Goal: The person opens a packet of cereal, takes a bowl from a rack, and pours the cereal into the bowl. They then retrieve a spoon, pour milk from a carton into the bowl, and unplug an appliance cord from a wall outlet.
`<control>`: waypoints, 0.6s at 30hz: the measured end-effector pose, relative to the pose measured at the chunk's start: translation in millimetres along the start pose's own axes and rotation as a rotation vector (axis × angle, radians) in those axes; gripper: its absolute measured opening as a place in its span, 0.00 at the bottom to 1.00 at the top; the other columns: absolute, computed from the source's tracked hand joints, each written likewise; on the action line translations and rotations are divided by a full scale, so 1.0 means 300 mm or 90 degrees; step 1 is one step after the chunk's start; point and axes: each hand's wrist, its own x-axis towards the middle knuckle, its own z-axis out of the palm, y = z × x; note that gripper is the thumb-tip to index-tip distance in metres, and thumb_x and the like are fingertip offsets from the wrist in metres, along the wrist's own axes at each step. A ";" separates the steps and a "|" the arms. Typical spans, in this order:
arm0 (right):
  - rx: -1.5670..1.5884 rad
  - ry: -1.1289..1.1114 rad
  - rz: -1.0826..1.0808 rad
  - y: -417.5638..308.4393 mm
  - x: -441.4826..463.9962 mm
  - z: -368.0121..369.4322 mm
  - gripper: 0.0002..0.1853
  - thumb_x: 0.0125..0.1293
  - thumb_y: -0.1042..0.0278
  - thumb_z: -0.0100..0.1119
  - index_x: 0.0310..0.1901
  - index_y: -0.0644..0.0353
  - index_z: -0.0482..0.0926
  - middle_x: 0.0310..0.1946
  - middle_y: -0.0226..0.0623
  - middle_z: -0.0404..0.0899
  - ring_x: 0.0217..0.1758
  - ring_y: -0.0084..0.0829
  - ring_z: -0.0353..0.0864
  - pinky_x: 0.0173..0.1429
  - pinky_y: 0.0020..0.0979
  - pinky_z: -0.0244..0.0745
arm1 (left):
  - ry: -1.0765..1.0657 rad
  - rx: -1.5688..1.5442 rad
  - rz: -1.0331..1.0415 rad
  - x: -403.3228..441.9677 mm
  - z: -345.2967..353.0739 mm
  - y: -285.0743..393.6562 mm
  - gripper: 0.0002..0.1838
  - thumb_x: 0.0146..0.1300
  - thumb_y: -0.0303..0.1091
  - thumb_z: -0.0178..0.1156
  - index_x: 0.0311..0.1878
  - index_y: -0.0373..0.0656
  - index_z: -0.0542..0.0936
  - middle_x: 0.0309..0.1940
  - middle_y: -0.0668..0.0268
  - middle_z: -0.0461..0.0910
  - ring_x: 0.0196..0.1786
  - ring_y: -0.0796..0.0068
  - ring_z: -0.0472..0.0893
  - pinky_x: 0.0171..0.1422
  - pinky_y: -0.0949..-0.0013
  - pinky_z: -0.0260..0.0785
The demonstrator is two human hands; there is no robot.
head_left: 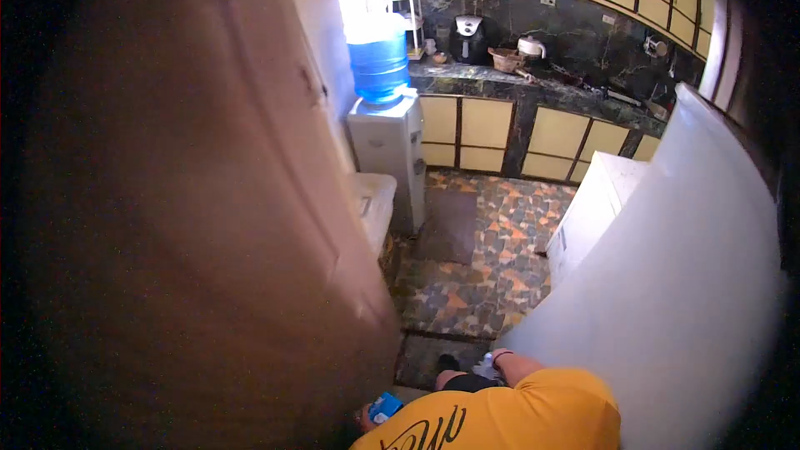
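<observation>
At the bottom of the head view, my left hand [366,418] is mostly in shadow beside the brown door, closed around a small blue-and-white packet [385,407]. Lower centre, my right hand [502,357] hangs near my thigh, a dark band at its wrist. A whitish, translucent object [486,366] shows at its fingers; it is too small and blurred to name. My yellow shirt [533,408] hides part of both arms.
A brown door [217,200] fills the left and a pale curved panel [667,283] the right. Beyond the doorway stand a water dispenser [387,150] with a blue bottle, a white appliance [596,208], and a dark counter [467,77] bearing an air fryer [471,42]. A mat [447,225] lies on the patterned floor.
</observation>
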 end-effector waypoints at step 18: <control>0.399 0.254 -0.005 0.420 0.233 -1.364 0.15 0.60 0.69 0.52 0.48 0.59 0.79 0.46 0.48 0.81 0.50 0.47 0.81 0.52 0.44 0.77 | -0.001 -0.004 0.139 1.314 0.065 1.004 0.39 0.34 0.28 0.77 0.55 0.40 0.71 0.48 0.52 0.71 0.55 0.48 0.69 0.60 0.50 0.60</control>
